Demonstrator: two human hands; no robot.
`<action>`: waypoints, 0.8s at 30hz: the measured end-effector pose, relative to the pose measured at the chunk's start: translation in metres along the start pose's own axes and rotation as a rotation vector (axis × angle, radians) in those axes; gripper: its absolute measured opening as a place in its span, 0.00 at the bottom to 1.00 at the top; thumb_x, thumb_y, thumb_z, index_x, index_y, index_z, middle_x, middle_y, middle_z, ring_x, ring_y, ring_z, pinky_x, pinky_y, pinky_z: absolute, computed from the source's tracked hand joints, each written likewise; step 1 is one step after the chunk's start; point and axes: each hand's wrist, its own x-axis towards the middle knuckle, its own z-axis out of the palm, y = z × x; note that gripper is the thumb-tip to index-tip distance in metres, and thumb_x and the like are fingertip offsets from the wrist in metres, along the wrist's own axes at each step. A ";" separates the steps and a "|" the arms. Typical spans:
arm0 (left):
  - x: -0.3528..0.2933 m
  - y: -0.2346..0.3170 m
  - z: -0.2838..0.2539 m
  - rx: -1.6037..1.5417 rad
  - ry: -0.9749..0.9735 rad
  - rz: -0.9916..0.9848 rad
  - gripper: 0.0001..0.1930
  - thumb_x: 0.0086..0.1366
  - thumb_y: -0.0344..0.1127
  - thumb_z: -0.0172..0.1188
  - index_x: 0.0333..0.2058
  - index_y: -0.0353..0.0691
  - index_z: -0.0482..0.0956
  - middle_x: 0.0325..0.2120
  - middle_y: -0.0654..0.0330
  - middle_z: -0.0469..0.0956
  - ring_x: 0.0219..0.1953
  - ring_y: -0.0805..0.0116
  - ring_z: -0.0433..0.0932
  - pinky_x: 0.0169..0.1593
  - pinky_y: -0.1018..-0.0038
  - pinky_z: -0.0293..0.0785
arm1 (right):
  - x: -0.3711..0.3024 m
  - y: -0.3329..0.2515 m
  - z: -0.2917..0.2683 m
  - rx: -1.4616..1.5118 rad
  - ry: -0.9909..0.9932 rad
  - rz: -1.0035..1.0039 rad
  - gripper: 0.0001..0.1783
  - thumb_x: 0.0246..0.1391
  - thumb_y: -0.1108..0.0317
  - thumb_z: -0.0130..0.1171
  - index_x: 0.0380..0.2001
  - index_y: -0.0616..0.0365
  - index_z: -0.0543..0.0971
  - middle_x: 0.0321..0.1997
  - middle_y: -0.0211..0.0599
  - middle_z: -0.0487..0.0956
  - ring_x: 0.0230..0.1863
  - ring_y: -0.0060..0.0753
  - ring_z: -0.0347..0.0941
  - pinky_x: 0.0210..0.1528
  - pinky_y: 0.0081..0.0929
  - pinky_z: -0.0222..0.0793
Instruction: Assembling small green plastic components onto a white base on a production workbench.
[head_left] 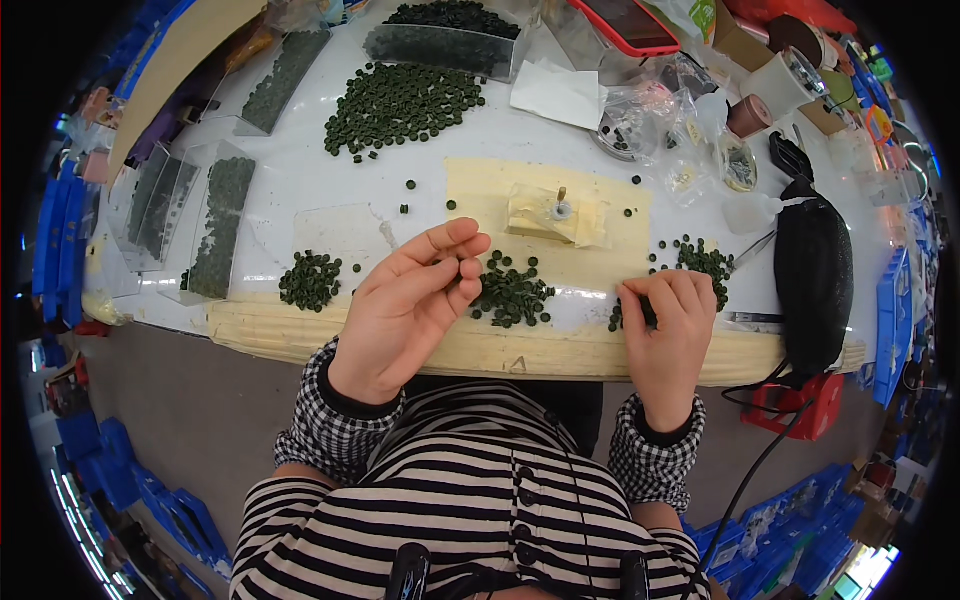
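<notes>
My left hand [405,305] is raised above the front of the table, palm partly up, with thumb and fingertips pinched together. A dark spot shows between those fingers, too small to make out for certain. Just right of it lies a pile of small dark green round pieces [515,295]. My right hand [672,325] rests low at the table's front, its fingers curled down beside loose green pieces; what its fingertips hold is hidden. Beyond and between the hands stands a tape-covered block [545,222] with an upright metal pin [562,200].
Small piles of green pieces lie at left [310,281] and right [705,262]; a large heap [400,105] spreads farther back. Clear bins [220,225] stand left. A black padded object [815,280], tweezers [755,250], plastic bags [665,120] and a red-cased phone [630,22] occupy the right.
</notes>
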 end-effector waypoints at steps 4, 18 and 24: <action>-0.002 -0.007 0.008 -0.085 0.035 -0.117 0.15 0.70 0.26 0.45 0.54 0.30 0.66 0.43 0.54 0.73 0.34 0.77 0.71 0.39 0.85 0.74 | 0.001 -0.005 0.004 0.059 -0.058 0.002 0.08 0.41 0.76 0.64 0.25 0.59 0.75 0.29 0.33 0.73 0.38 0.41 0.67 0.41 0.35 0.61; -0.004 -0.016 0.019 -0.069 -0.077 -0.208 0.18 0.73 0.37 0.42 0.53 0.29 0.67 0.26 0.68 0.67 0.25 0.83 0.60 0.28 0.85 0.60 | 0.002 -0.001 0.001 0.240 -0.052 0.087 0.04 0.50 0.79 0.58 0.28 0.64 0.72 0.28 0.39 0.72 0.32 0.39 0.68 0.36 0.29 0.64; -0.003 -0.020 0.013 0.013 -0.133 -0.194 0.17 0.71 0.34 0.47 0.55 0.32 0.69 0.33 0.66 0.75 0.26 0.83 0.62 0.30 0.86 0.60 | 0.000 -0.007 0.003 0.351 0.092 0.105 0.05 0.48 0.81 0.60 0.30 0.64 0.76 0.27 0.39 0.75 0.28 0.35 0.71 0.30 0.27 0.66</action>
